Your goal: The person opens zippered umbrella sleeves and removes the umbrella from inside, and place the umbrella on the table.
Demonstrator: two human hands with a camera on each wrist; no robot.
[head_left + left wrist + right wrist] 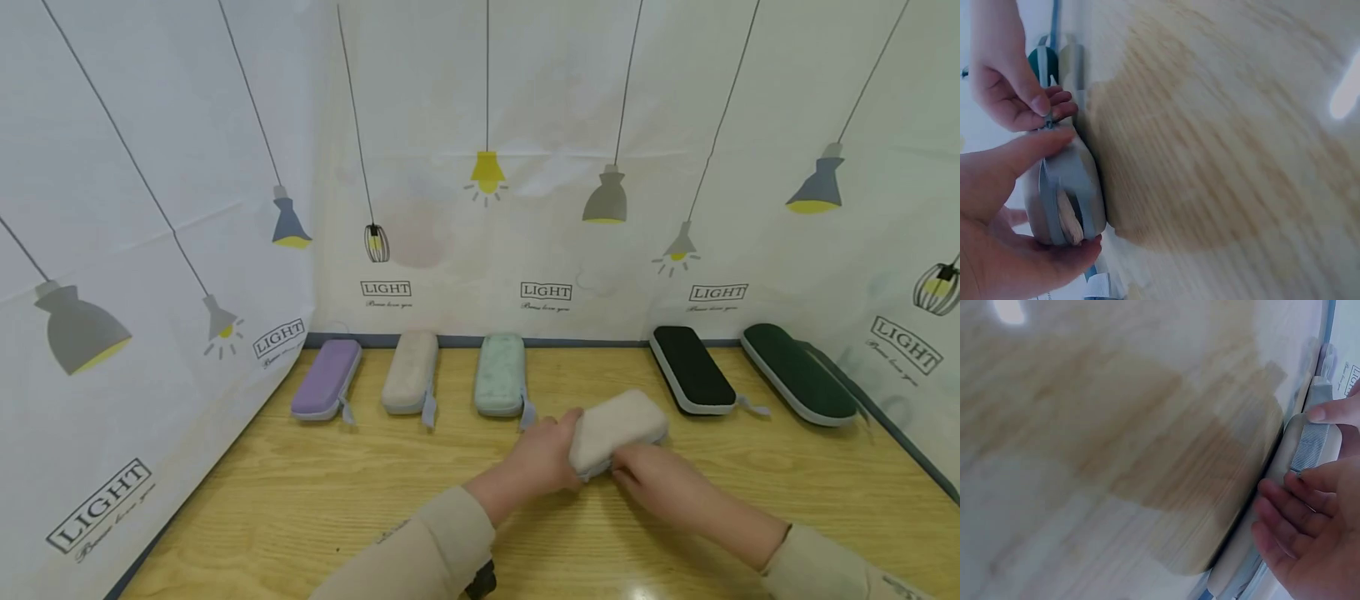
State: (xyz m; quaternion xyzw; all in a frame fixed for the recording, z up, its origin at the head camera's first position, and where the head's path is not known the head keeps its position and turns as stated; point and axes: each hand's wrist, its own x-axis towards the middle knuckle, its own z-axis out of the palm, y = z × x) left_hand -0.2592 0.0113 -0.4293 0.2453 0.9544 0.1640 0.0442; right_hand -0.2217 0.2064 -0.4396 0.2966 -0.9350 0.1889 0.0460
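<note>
A cream zip case (621,425) with a grey zipped side is held at an angle over the wooden table. My left hand (551,450) grips its left end, thumb on one side and fingers on the other. At the long side nearer me, my right hand (667,483) pinches the zipper pull (1049,120) between thumb and finger. In the left wrist view the zip gapes near the left hand, and something beige (1070,219) shows in the gap. The right wrist view shows the grey zip tape (1311,445) running between the two hands.
Along the back of the table (300,517) lie a purple case (327,377), a beige case (410,371) and a mint case (501,373) at left. A black case (690,367) and a dark green case (798,372) lie at right. A lamp-printed sheet (465,242) stands behind.
</note>
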